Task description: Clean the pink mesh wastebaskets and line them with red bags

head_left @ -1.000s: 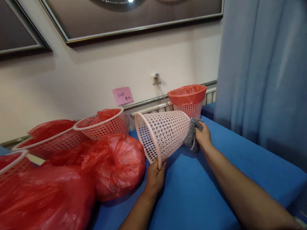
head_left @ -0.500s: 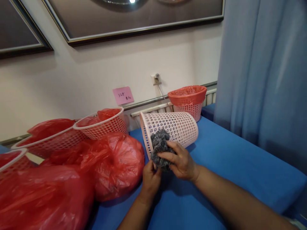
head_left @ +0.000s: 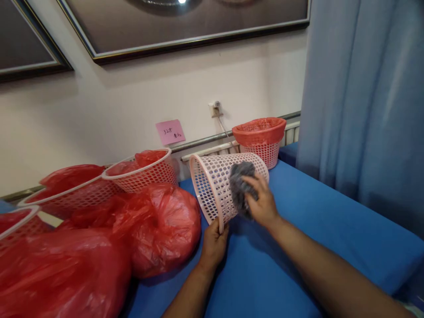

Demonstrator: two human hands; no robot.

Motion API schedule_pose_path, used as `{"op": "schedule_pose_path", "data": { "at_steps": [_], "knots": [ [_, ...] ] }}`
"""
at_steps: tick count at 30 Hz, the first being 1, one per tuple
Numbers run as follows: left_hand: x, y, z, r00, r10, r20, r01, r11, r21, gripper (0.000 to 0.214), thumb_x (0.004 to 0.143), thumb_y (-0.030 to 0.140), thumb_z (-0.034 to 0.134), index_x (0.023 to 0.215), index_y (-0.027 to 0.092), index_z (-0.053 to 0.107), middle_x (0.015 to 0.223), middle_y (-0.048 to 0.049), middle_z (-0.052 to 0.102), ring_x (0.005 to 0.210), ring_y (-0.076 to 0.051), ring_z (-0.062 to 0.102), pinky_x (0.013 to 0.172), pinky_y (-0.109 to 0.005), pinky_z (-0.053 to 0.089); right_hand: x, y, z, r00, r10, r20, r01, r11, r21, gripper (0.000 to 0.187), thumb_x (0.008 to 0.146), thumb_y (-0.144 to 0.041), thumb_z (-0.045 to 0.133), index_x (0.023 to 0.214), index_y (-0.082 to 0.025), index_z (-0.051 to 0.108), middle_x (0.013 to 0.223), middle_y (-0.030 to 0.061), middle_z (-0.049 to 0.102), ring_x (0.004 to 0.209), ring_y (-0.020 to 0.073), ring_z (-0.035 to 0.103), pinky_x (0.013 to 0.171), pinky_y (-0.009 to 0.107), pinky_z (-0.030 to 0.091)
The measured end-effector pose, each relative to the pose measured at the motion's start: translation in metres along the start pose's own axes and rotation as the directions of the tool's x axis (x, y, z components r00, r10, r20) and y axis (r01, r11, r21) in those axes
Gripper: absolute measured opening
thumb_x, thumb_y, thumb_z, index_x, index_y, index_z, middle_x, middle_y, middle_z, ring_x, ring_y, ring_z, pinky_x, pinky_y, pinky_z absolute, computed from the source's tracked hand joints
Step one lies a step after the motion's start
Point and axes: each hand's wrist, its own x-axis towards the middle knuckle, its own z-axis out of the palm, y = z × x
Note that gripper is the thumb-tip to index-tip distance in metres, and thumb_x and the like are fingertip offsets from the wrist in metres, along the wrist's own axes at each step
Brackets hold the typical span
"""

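Note:
A pink perforated plastic basket point(head_left: 215, 185) lies on its side on the blue table point(head_left: 318, 229), mouth facing left and toward me. My left hand point(head_left: 213, 245) grips its rim at the lowest point. My right hand point(head_left: 261, 203) is closed on a grey fuzzy cloth point(head_left: 240, 185) and presses it against the basket's outer wall.
Red plastic bags point(head_left: 159, 227) are heaped at the left, with several tilted pink baskets point(head_left: 145, 172) lined with red bags behind them. Another upright basket with a red liner point(head_left: 260, 137) stands at the back by the wall. A blue curtain point(head_left: 361, 101) hangs at the right.
My right hand carried the grey cloth from the basket's base, past its mouth, to the middle of its side. The basket tilted a little; my left hand kept hold of the rim.

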Motion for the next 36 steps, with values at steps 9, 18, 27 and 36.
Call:
{"op": "schedule_pose_path", "data": {
  "at_steps": [9, 18, 27, 36],
  "knots": [
    [-0.002, 0.020, -0.016, 0.993, -0.042, -0.107, 0.035, 0.997, -0.073, 0.033, 0.081, 0.044, 0.074, 0.095, 0.014, 0.079, 0.091, -0.0082, 0.080, 0.088, -0.026, 0.074, 0.081, -0.034, 0.060, -0.012, -0.021, 0.002, 0.963, -0.250, 0.097, 0.250, 0.968, 0.011, 0.047, 0.084, -0.014, 0.054, 0.128, -0.029, 0.064, 0.138, 0.0097, 0.052, 0.127, 0.0274, 0.055, 0.108, 0.047, 0.050],
    [0.001, 0.003, -0.004, 0.996, -0.068, -0.057, 0.064, 0.995, -0.073, 0.037, 0.080, 0.035, 0.073, 0.111, 0.015, 0.078, 0.113, -0.0115, 0.079, 0.107, -0.030, 0.072, 0.103, -0.046, 0.053, 0.031, 0.052, -0.012, 0.849, 0.436, -0.300, -0.421, 0.899, 0.116, 0.038, 0.081, -0.026, 0.059, 0.118, -0.020, 0.068, 0.118, 0.0105, 0.065, 0.113, 0.0277, 0.061, 0.110, 0.055, 0.045],
    [0.000, 0.014, -0.011, 0.997, -0.018, -0.081, 0.012, 0.997, -0.073, 0.024, 0.071, 0.036, 0.080, 0.086, 0.017, 0.078, 0.081, -0.0061, 0.079, 0.074, -0.022, 0.071, 0.071, -0.029, 0.059, -0.031, -0.050, 0.010, 0.867, -0.431, 0.248, 0.395, 0.900, 0.185, 0.054, 0.080, -0.016, 0.058, 0.133, -0.027, 0.060, 0.139, 0.0110, 0.047, 0.121, 0.0264, 0.057, 0.101, 0.043, 0.055],
    [-0.001, 0.016, -0.012, 0.993, -0.104, -0.053, 0.094, 0.982, -0.162, 0.042, 0.080, 0.042, 0.076, 0.112, 0.016, 0.077, 0.111, -0.0122, 0.079, 0.113, -0.032, 0.070, 0.105, -0.046, 0.052, 0.029, 0.058, -0.017, 0.856, 0.407, -0.320, -0.417, 0.908, 0.037, 0.037, 0.077, -0.025, 0.059, 0.112, -0.021, 0.070, 0.119, 0.0104, 0.063, 0.117, 0.0283, 0.059, 0.111, 0.052, 0.043]
  ]
}}
